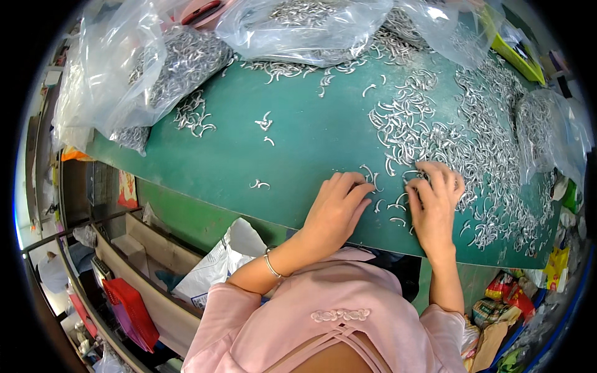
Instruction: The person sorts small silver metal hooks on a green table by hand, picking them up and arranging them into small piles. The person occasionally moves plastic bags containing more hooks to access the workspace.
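Observation:
Small silvery curved metal pieces (410, 124) lie in a broad heap on the green tabletop (236, 168). My left hand (336, 205) is at the heap's near left side, fingers bent and closed at the tips around a curved metal piece (371, 176). To its right, my right hand (433, 202) reaches the heap's near edge with its fingers curled downward. Pieces touch its fingertips, but what they grip is hidden. Between the two hands are a few loose pieces (397, 204). Others (264, 121) are scattered farther left.
Clear plastic bags of metal pieces stand at the back left (186, 62), back middle (305, 31) and right (541, 130). A yellow-green tray (519, 59) sits at the far right corner. Left of my body are a white sack (217, 267), a drawer (149, 261) and a red bag (130, 314).

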The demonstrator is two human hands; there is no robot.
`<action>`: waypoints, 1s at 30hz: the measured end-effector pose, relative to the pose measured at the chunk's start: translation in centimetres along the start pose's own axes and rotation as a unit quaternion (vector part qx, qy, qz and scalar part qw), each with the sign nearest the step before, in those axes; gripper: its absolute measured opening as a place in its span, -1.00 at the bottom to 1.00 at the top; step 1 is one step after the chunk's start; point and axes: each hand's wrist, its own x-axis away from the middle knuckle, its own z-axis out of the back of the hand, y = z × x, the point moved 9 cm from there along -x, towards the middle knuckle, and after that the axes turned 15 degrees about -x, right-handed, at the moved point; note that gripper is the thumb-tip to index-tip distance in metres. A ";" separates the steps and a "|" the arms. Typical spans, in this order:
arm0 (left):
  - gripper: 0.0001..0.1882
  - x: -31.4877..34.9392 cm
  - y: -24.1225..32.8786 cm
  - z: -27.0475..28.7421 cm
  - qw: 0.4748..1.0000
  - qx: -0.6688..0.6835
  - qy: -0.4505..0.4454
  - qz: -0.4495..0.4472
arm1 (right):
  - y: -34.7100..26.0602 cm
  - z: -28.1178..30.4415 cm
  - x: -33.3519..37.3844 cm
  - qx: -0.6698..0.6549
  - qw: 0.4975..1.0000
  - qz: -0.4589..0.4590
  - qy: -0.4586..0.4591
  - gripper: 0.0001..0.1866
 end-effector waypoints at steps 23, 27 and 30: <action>-0.67 0.8 -0.2 0.1 1.000 0.027 -0.010 0.001 | 2.8 2.8 0.5 -0.148 0.980 -0.110 0.073 -0.83; -0.57 0.7 0.1 0.3 0.997 0.070 0.007 0.018 | 1.1 0.7 1.0 -0.332 0.930 -0.153 0.034 -0.76; -0.51 0.7 0.5 0.0 0.992 0.118 -0.012 0.030 | -0.4 -3.1 1.0 -0.448 0.872 -0.195 -0.021 -0.76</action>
